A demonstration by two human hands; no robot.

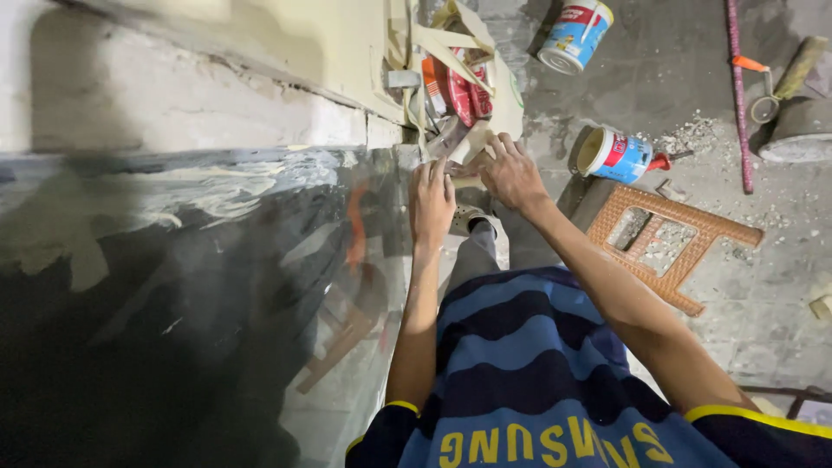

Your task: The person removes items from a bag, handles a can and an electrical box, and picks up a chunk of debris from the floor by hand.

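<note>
Glossy dark panel (173, 303): one, filling the left side, its right edge beside the person's legs. Concrete floor (763, 286): carries one overturned orange plastic stool (672, 243) and two blue-and-white tins (617, 156), both lying open. Both arms extend forward, elbows nearly straight. Left hand (431, 201): palm down on the panel's top right corner, fingers pressed together. Right hand (511, 173): just beside the left, fingers pinching a cream strip (472, 139) at that corner.
</note>
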